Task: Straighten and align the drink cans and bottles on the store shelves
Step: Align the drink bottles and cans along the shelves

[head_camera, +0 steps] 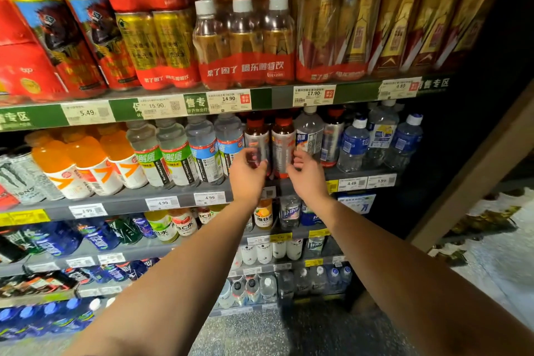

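Two red-capped bottles stand upright, side by side, at the front lip of the second shelf (173, 196). Left hand (247, 175) curls round the left bottle (256, 139). Right hand (306, 175), fingers loosely bent, touches the right bottle (282, 144); grip unclear. Both bottles lie straight ahead of the hands. Neighbours crowd each flank; free room only toward the aisle.

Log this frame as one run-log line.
step: aligning second-shelf bottles | left hand: grips left orange-capped bottle | right hand: curled at right orange-capped bottle, grip unclear | both bottles upright
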Demonstrator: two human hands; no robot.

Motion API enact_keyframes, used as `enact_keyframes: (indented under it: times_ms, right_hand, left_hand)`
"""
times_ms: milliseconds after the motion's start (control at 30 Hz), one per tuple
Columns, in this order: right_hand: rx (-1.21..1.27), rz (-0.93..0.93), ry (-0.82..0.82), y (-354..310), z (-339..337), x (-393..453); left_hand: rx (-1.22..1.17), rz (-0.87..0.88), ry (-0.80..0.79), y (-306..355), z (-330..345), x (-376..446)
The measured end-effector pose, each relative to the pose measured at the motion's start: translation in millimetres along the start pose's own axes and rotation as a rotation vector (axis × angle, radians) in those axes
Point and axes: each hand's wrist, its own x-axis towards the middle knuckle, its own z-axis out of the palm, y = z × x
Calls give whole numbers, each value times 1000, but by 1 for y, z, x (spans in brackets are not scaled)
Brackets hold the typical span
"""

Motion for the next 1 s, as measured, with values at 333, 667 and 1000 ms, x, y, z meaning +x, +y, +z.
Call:
enact_keyframes:
  times_ms: [333, 667, 1000]
  right_hand:
    - [-22, 50, 95, -3, -24, -28]
    - [49, 74, 120, 13, -76, 9]
    - [-40, -42, 5, 26, -98, 55]
  left_hand:
    - [-50, 150, -287, 29, 22, -23]
    - [5, 160, -286, 62, 75, -26]
    - [188, 98, -9, 76, 113, -12]
